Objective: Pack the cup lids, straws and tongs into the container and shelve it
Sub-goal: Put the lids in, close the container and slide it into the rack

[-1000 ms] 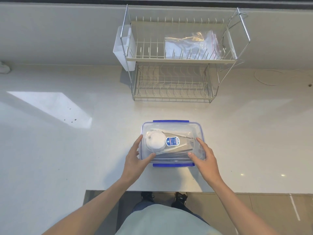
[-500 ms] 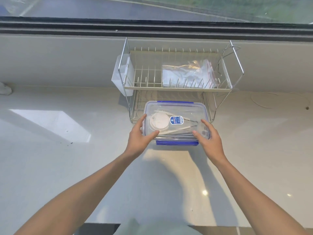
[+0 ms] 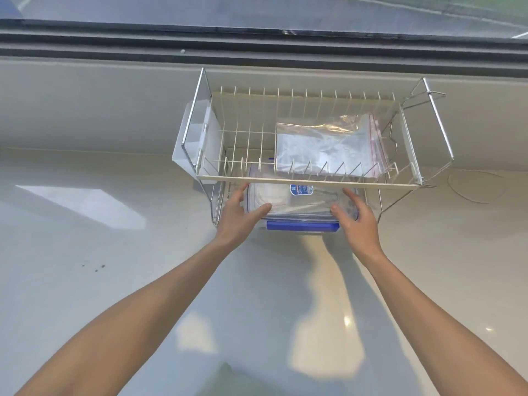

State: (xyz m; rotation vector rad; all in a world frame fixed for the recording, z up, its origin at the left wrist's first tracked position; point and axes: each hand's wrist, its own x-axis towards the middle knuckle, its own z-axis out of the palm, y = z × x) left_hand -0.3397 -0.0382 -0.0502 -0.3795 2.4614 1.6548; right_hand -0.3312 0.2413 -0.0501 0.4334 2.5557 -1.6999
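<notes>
Two hands hold one clear plastic container (image 3: 300, 205): the left hand (image 3: 238, 217) has its thumb laid over the lid's near left corner and its fingers reaching along the left side, and the right hand (image 3: 354, 220) clasps the near right corner the same way, thumb on top and fingers curled along the right side. The container sits partway into the lower tier of a two-tier wire dish rack (image 3: 308, 178), its far half under the upper shelf and its near edge just outside. Its lid carries one blue clip (image 3: 303, 225) visible on the near side and a second blue clip peeking out at the far left corner. One blue oval sticker (image 3: 301, 190) sits on the lid; its print is too small to read. Through the lid a round white cup lid (image 3: 268, 194) shows at the left; the other contents are blurred. On the upper shelf lies one clear zip bag (image 3: 328, 147) with a red seal strip at its right end. A white plastic holder (image 3: 190, 141) hangs on the rack's left side. The rack stands on a glossy pale countertop (image 3: 85, 252) against a low beige wall, with a dark window frame beyond.
</notes>
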